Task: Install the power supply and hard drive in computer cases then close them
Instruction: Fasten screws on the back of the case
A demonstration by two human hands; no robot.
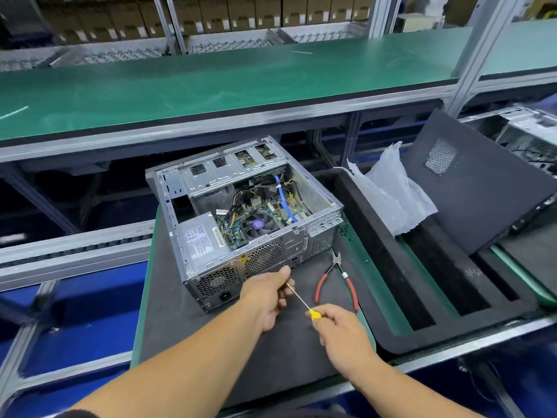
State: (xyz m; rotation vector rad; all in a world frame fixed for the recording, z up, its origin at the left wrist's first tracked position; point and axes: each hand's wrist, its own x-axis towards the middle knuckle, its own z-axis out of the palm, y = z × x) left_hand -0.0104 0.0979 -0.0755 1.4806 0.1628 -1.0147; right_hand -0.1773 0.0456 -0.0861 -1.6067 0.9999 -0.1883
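At frame centre, the open computer case (241, 212) holds its power supply (200, 239); the right hand (340, 330) grips a screwdriver (301, 301), left-hand (266, 294) fingers pinching its tip. Side panel (473, 182) waits at right.

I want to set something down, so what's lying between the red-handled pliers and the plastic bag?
In the head view, only the dark foam tray with its long slots lies between the pliers and the bag; nothing sits on that stretch.

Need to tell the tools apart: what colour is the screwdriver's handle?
Yellow: the screwdriver handle shows at the right hand, clearest in the head view.
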